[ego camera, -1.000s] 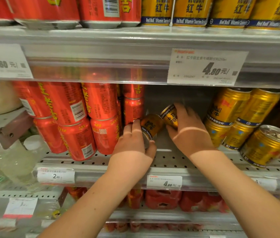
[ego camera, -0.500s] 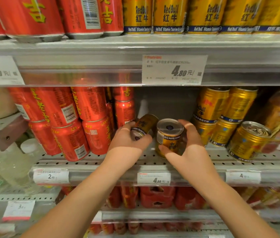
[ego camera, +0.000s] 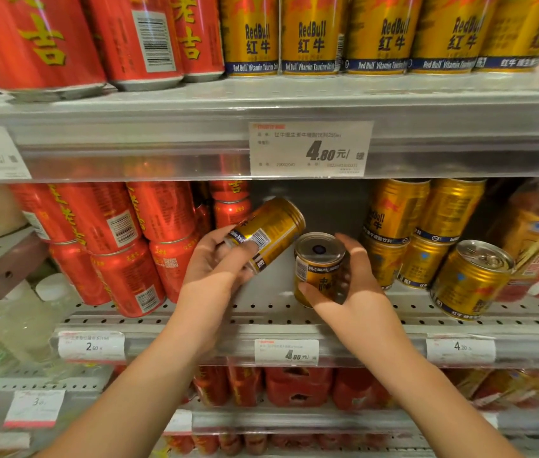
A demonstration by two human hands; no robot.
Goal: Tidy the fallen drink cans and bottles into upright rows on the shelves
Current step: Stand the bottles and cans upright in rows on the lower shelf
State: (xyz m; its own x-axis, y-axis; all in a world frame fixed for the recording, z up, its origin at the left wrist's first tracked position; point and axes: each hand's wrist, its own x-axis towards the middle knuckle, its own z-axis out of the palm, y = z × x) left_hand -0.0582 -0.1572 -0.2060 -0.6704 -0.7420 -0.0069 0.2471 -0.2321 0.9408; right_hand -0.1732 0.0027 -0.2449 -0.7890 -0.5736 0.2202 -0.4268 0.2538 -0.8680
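On the perforated grey metal middle shelf [ego camera: 294, 310], stacked red drink cans [ego camera: 136, 246] are leaning at left, stacked gold drink cans [ego camera: 420, 239] at right; between them, two gold cans are sitting in hands, the tilted gold can [ego camera: 266, 231] left of the upright gold can [ego camera: 319, 267].

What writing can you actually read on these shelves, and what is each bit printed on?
"RedBull 红牛", "Red Bull Vitamin Taurine Drink": upright gold cans on the top shelf.
"吉": tall red cans on the top shelf.
"4.80 元": large white price tag; also small white tag.
"2.60": lower left white tag.
"Taurine Drink": gold can in the left hand; similar on gold can in the right hand.
Tag small print: too blurred.
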